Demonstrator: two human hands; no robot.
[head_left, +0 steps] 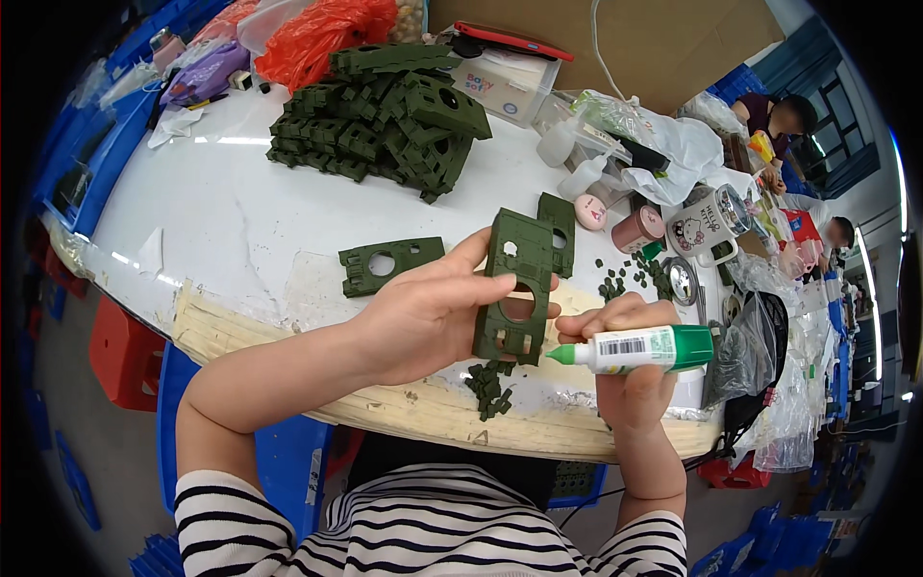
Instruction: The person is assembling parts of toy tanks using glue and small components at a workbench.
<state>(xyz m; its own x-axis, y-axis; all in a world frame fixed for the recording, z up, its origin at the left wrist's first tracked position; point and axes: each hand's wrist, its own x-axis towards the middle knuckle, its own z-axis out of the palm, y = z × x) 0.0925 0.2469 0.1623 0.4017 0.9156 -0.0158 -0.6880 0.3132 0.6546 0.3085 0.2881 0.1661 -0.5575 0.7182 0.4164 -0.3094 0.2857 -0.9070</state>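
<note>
Left hand grips a green plastic plate upright above the bench near its front edge. Right hand at three o'clock holds a glue bottle, nozzle just beside the plate's lower edge. A stack of green parts sits at eleven o'clock, bare bench between.

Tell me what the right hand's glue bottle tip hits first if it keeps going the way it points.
Most likely the lower edge of the green plastic panel in the left hand. The glue bottle in the right hand points left at it, though depth is unclear.
</note>
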